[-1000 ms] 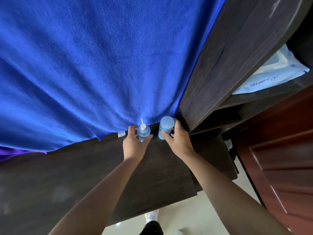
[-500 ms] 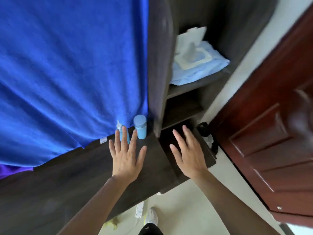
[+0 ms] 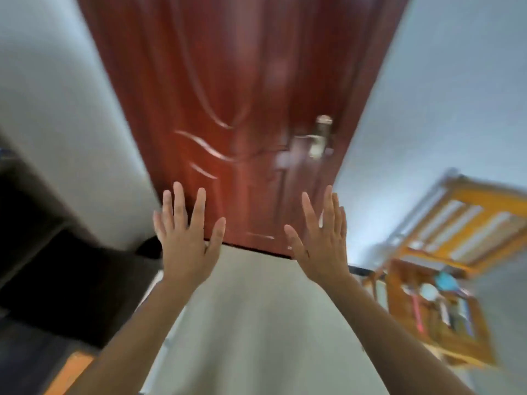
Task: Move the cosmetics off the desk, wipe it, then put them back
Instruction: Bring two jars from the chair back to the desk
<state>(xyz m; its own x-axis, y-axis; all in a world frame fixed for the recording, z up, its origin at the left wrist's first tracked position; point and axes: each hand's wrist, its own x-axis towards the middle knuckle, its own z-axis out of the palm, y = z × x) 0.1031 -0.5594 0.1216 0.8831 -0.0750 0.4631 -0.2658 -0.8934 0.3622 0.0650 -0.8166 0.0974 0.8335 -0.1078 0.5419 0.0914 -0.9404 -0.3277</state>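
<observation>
My left hand (image 3: pixel 186 236) and my right hand (image 3: pixel 320 238) are both raised in front of me with fingers straight and spread, holding nothing. They hang in the air before a red-brown door (image 3: pixel 242 95). The dark desk (image 3: pixel 51 280) shows only as a blurred dark mass at the left edge. No cosmetics bottles are in view. The whole picture is smeared by motion.
The door has a metal handle (image 3: pixel 319 138) on its right side. White walls flank it. A yellow wooden rack (image 3: pixel 445 295) with small items stands at the right on the pale floor (image 3: pixel 256 323). An orange patch (image 3: pixel 71 372) sits at the bottom left.
Both hands let go of the two blue bottles by the blue cloth and opened flat. The view then swung right, away from the desk, to the door and the wooden rack.
</observation>
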